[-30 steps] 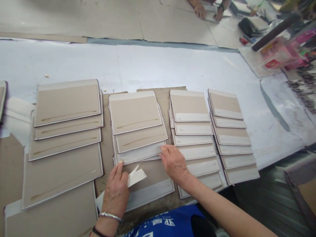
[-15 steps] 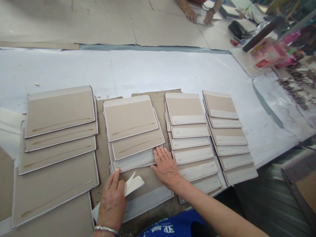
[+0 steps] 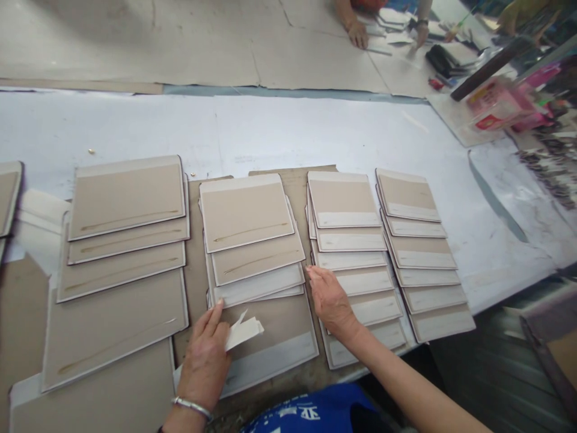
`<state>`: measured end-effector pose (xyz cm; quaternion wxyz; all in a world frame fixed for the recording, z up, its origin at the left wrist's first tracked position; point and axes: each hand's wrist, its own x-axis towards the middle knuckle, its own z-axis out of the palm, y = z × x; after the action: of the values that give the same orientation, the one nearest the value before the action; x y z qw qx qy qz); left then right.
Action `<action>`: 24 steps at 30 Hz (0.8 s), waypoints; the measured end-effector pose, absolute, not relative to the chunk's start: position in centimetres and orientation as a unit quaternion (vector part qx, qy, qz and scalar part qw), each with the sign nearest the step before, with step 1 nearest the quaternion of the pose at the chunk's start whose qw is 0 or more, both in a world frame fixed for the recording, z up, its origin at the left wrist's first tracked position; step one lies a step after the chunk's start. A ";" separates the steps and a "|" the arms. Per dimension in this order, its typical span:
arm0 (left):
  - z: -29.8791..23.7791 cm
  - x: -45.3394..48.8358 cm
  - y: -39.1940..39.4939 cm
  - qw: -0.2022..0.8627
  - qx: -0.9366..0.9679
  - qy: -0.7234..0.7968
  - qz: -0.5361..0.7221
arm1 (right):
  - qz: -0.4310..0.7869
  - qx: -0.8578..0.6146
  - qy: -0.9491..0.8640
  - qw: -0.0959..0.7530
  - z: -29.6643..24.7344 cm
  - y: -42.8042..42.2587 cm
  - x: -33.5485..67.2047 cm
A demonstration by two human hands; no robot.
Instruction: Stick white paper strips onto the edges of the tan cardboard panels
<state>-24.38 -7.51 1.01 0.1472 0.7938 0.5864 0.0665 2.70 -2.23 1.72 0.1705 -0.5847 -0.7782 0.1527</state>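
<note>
Between the thumb side and palm of my left hand [image 3: 207, 346] is a bundle of folded white paper strips [image 3: 244, 332]. My left fingertips touch the lower left corner of a beige panel with a pale strip along its edge [image 3: 256, 288], in the second overlapping row. My right hand [image 3: 331, 300], fingers loosely curved, is by that row's right edge, above the third row of panels [image 3: 349, 261]. No object shows in it. The row's upper panel [image 3: 247, 210] bears a thin brown glue-like line. Beneath my hands lies a larger panel [image 3: 274, 328].
More overlapping panels lie at left [image 3: 128, 195] and right [image 3: 408, 195]. White sheeting [image 3: 270, 129] covers the table behind them. Across it, a co-worker's hand [image 3: 357, 34] rests near papers. A pink box [image 3: 496, 105] stands at the back right.
My right hand has lifted off the second row's panel edge and moved right, fingers now curved. My left hand stays at the panel's corner. The view has shifted slightly left.
</note>
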 end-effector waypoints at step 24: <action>6.7 -19.2 -5.4 0.646 0.323 0.667 0.182 | 0.598 -0.573 -0.528 0.188 8.0 -2.4 -4.6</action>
<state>-19.16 -5.37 6.73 0.6459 0.3233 0.6672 0.1819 -4.62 -2.41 8.04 0.1878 -0.5729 -0.5281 0.5980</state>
